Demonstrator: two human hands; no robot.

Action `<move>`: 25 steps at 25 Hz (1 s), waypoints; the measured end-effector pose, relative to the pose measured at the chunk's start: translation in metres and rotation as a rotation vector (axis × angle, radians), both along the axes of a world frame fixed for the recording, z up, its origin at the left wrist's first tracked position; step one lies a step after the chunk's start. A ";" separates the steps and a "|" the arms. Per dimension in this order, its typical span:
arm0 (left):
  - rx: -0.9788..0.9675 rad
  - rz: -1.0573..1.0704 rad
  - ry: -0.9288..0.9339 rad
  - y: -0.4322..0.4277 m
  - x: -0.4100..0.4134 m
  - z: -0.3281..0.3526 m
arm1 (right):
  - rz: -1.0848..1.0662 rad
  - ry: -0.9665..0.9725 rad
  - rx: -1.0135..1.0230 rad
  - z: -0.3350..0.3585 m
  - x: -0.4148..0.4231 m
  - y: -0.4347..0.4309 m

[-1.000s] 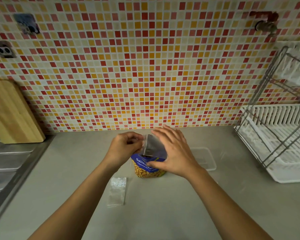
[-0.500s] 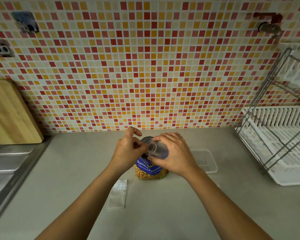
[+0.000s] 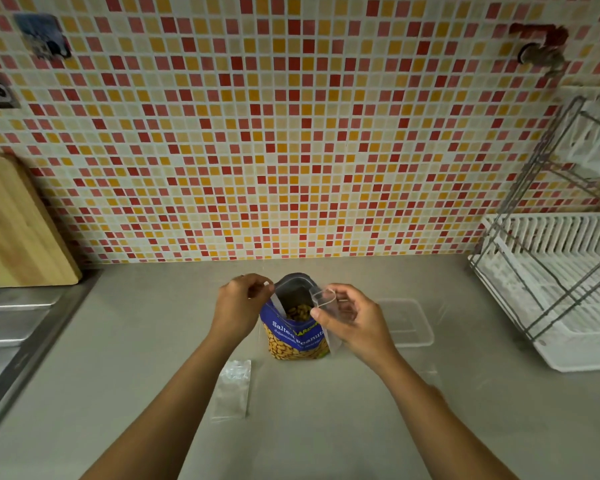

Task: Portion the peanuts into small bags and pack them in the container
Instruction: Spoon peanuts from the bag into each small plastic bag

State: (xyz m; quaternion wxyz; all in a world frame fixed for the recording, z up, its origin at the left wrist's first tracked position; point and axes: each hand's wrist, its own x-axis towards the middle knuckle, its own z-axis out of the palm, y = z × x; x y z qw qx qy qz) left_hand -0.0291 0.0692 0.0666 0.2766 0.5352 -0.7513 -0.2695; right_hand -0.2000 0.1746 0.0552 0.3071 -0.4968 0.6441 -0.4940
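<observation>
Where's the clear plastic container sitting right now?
In the head view the container sits on the counter to the right of the peanut bag, just beyond the right hand, with the dish rack farther right.

Peanut bag (image 3: 297,337) stands on the counter (image 3: 146,341), container (image 3: 407,325) just right, small bags (image 3: 232,389) front-left, dish rack (image 3: 551,292) far right
</observation>
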 end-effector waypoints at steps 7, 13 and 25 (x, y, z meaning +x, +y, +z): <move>-0.272 -0.180 -0.302 -0.002 -0.014 0.011 | -0.021 0.011 0.045 -0.015 -0.003 -0.006; -0.175 -0.079 -0.584 0.001 -0.023 0.002 | -0.021 0.018 0.060 -0.019 -0.004 -0.007; 0.326 0.199 0.017 -0.011 -0.029 -0.009 | -0.021 0.004 0.120 -0.014 -0.002 -0.004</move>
